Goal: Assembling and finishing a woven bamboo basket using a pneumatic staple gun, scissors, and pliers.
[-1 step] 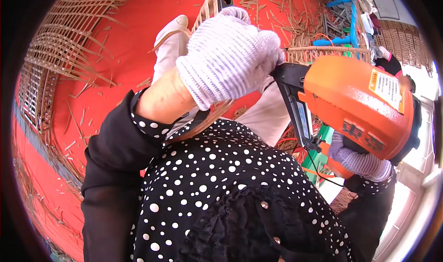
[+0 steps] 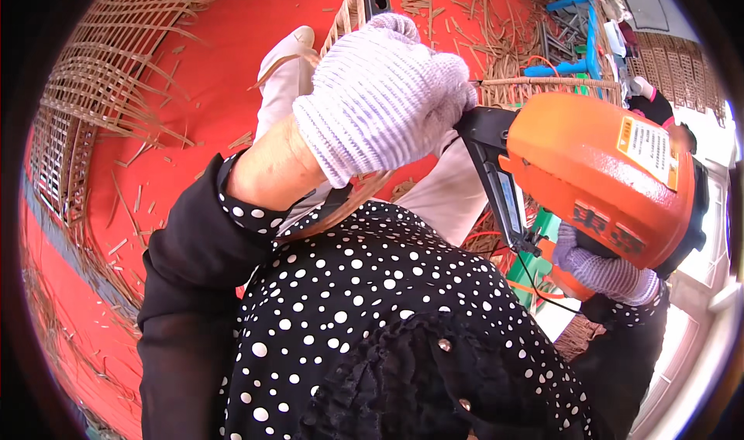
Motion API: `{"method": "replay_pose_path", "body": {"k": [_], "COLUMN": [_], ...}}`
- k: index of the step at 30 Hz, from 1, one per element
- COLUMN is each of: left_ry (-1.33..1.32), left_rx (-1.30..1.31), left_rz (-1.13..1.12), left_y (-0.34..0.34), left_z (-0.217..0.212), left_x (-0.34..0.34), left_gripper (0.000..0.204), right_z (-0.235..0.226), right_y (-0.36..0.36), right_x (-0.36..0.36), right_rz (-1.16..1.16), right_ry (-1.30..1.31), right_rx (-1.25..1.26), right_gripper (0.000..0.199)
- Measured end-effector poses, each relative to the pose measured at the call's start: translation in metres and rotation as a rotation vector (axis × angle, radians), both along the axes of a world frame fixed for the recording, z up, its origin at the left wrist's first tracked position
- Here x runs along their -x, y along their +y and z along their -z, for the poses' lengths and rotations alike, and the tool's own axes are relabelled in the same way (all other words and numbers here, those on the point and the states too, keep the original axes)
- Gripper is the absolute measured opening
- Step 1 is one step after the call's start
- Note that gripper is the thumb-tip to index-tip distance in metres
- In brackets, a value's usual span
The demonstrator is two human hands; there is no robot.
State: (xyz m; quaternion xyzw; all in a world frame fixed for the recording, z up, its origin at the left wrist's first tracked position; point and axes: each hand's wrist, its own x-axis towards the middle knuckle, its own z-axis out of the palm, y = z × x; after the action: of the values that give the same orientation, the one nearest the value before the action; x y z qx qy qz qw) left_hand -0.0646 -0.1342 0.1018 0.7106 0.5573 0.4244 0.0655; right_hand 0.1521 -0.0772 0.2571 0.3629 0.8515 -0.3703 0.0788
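My left hand point(image 2: 380, 91), in a white knit glove, is closed over the edge of a woven wicker piece point(image 2: 353, 13) held up in front of me. A curved wicker strip point(image 2: 349, 203) shows just below the wrist. My right hand point(image 2: 604, 273), also gloved, grips the handle of a large orange nail gun point(image 2: 604, 176). The gun's black magazine and nose point(image 2: 484, 141) point left and reach right up to the fingers of my left glove. What lies under the nose is hidden by the glove.
The red floor point(image 2: 194, 68) is littered with loose wicker strips. Woven wicker panels point(image 2: 101, 75) lie at the left. A blue metal frame point(image 2: 573, 29) and more woven work stand at the upper right, with a person's dark sleeve point(image 2: 655, 106) beside them.
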Motion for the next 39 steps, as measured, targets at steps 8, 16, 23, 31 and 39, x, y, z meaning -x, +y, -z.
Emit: {"method": "replay_pose_path", "body": {"k": [8, 16, 23, 31, 39], "left_ry": [-0.008, -0.010, 0.038, 0.320, 0.667], "left_rx": [-0.101, -0.139, -0.014, 0.072, 0.054], "left_rz": [0.076, 0.163, 0.111, -0.017, 0.020], "left_y": [-0.007, 0.000, 0.001, 0.007, -0.002], "left_z": [-0.003, 0.000, -0.006, -0.034, -0.015], "left_x": [0.011, 0.027, 0.016, 0.011, 0.010], "left_gripper": [0.024, 0.033, 0.039, 0.037, 0.041], "right_z": [-0.014, -0.001, 0.013, 0.095, 0.190], "right_y": [0.001, -0.005, -0.002, 0.083, 0.191], "right_x": [0.026, 0.005, -0.072, -0.249, -0.390], "right_rz": [-0.068, 0.018, 0.690, 1.272, 1.266], "right_ry": [-0.108, -0.017, 0.483, 0.454, -0.236], "right_rx": [0.006, 0.076, 0.197, -0.032, -0.168], "right_gripper": [0.028, 0.026, 0.019, 0.021, 0.048]}}
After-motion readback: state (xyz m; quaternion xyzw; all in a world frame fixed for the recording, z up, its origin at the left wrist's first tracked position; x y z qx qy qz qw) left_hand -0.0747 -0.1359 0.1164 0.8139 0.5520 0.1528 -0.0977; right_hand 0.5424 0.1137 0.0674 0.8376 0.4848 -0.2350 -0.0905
